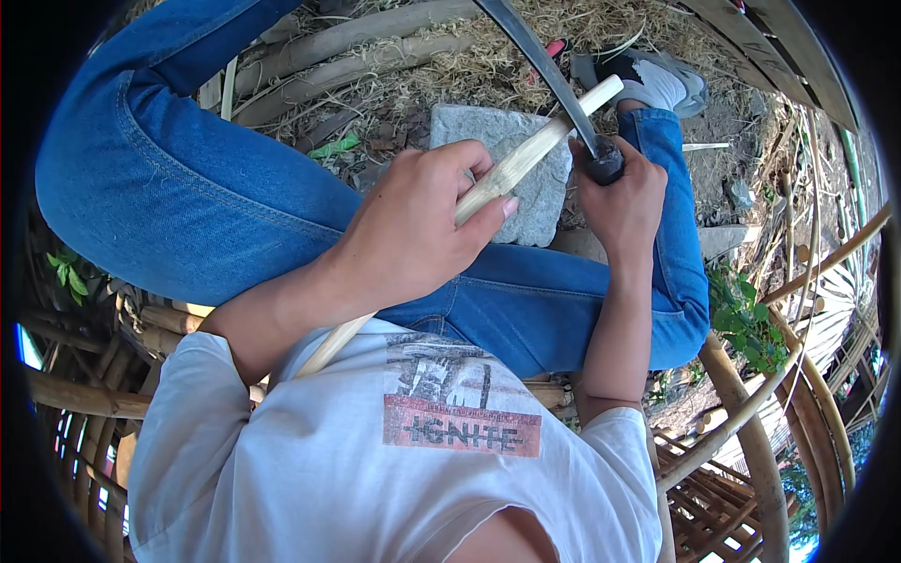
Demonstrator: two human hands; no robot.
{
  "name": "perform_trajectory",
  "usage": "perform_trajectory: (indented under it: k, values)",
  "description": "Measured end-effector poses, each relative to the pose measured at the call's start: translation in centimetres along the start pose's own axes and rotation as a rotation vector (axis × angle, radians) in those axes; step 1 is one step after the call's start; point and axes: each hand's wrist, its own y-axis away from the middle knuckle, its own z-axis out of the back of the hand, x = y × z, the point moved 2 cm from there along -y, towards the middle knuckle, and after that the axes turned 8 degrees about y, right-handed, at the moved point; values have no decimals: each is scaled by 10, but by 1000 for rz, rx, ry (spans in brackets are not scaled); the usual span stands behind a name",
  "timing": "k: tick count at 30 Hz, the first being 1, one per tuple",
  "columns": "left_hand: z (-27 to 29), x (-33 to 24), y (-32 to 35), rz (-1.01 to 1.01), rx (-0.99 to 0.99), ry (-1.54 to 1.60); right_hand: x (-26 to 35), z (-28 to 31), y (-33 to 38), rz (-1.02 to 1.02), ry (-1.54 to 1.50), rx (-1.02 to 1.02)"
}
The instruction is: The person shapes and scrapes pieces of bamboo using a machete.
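My left hand is wrapped round a pale, peeled stick, which looks like bamboo. The stick slants from my shirt, under the left forearm, up to the far right. In my right hand is the dark handle of a long, curved knife, its blade reaching away up past the picture's top edge. Close to the handle, the blade crosses the stick near its far end and seems to touch it. Below the stick lies a flat grey stone block, partly hidden by the left hand.
Pale shavings litter the ground beyond the stone, beside thick bamboo poles. My shoe rests at the far right. Bamboo framework stands close on the right, with a leafy plant beside it. More poles are at the left.
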Motion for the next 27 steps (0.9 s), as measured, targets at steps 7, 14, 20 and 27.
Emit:
perform_trajectory:
  k: [7,14,20,27]
  values:
    - [2,-7,2,9,28,39,8,2,9,72,-138,-24]
    - [3,-2,-1,96,48,162,8,-4,7,75,-111,-31]
    - [5,-6,1,144,99,387,-5,6,-3,-32,-135,-98]
    - [8,-11,0,98,108,548,16,4,13,179,-252,-52]
